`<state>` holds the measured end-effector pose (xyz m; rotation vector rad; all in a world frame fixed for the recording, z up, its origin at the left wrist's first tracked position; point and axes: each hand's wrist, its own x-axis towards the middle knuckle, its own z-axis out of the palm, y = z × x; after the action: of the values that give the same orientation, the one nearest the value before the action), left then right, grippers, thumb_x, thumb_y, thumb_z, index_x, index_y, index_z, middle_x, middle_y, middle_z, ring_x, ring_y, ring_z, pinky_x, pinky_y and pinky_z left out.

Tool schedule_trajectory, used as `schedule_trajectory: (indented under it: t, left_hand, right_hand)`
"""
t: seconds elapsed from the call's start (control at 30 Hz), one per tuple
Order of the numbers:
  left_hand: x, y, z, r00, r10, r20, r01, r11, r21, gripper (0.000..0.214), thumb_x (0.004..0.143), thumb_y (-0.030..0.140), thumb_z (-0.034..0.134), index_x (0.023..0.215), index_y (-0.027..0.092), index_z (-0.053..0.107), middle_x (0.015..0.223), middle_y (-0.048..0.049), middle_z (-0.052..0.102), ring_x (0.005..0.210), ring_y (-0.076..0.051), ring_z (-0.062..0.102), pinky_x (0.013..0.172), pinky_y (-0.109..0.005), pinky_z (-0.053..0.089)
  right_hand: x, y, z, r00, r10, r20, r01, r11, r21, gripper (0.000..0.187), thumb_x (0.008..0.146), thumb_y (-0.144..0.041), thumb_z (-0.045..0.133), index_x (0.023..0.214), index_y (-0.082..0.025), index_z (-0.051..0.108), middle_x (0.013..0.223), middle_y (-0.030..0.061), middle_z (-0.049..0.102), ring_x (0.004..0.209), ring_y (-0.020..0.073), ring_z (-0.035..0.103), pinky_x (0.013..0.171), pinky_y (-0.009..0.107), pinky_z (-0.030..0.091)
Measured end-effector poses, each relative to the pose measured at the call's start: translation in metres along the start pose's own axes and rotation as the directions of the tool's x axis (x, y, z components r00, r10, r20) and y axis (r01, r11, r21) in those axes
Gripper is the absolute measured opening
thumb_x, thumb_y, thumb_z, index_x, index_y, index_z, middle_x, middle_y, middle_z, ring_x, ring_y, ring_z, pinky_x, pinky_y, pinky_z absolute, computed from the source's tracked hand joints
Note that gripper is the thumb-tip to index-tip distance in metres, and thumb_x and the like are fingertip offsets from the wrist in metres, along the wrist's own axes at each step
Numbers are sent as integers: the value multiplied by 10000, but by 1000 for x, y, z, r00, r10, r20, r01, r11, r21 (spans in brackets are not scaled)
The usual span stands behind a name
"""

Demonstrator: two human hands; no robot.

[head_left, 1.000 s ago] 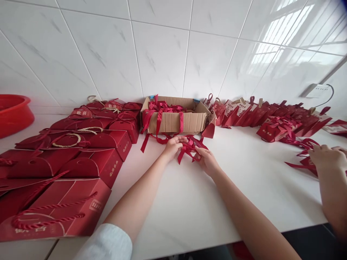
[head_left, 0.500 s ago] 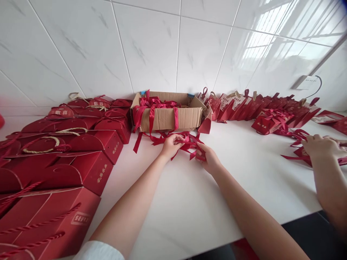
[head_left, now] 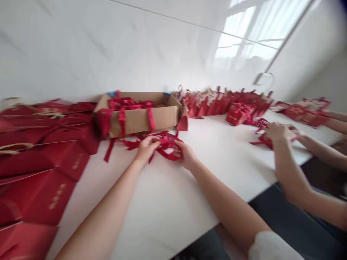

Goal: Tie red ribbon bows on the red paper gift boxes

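Dark red ribbon (head_left: pixel 171 156) lies in loops and loose tails on the white tabletop, just in front of an open cardboard box (head_left: pixel 141 121). My left hand (head_left: pixel 148 147) pinches the ribbon on its left side. On the other side my right hand (head_left: pixel 186 153) has its fingers closed on a loop of the same ribbon. Both hands rest low, close together. More red ribbon (head_left: pixel 130 103) fills the box, and several strips hang over its front wall. Motion blurs the view slightly, so the exact fingertip grip is partly hidden.
Red gift boxes (head_left: pixel 48 169) with rope handles crowd the left side. Small red bags (head_left: pixel 208 103) stand along the tiled wall, with a ribboned red box (head_left: pixel 236 115) before them. At right, a co-worker's hands (head_left: pixel 279 131) handle ribbon; another person's arms (head_left: pixel 337 121) reach in beyond.
The view has turned to the right, so the table's contents shift left and more people's arms show. My hands keep hold of the ribbon, and a loop near my right hand is spread wider.
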<state>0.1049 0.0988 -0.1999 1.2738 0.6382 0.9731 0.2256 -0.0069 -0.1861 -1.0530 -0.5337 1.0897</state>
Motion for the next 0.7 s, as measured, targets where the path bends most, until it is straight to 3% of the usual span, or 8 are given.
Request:
schedule_trajectory:
  t: [0.13,0.23,0.37,0.53,0.7]
  left_hand:
    - [9,3,4,997,-29,-67,26,999,-47,308,497,237,788,730,138,613,700,7,647,685,-132,610,691,-256,490]
    - [10,5,6,996,-47,-78,41,996,-76,319,461,205,782,721,148,605,663,27,632,655,-119,598,669,-237,482]
    - [6,8,7,990,-47,-136,30,992,-120,339,449,204,778,729,165,590,666,29,633,678,-136,610,670,-254,492]
    - [5,9,10,988,-47,-150,24,988,-155,352,444,214,798,705,178,565,692,14,645,768,-196,643,703,-324,531]
    - [5,10,9,984,-20,-176,-8,987,-158,293,497,229,790,712,175,599,742,7,650,818,-198,645,722,-332,548]
  right_hand:
    - [-4,-2,0,996,-93,-14,90,983,-160,276,689,-337,684,562,-162,511,472,-64,422,442,62,365,415,189,266]
    - [-14,-1,1,962,-229,149,272,863,-426,395,758,-465,605,542,-174,447,480,-71,383,448,60,351,427,191,266]
    - [-26,-1,6,911,-290,294,410,723,-557,423,824,-494,523,561,-181,411,498,-63,383,462,64,349,453,199,268]
    - [-32,-2,12,793,-319,519,609,375,-699,352,857,-361,545,586,-176,420,534,-57,406,504,65,316,496,211,234]
    - [-38,0,17,771,-268,578,636,276,-720,319,883,-366,532,637,-180,452,530,-66,404,486,64,296,485,209,217]
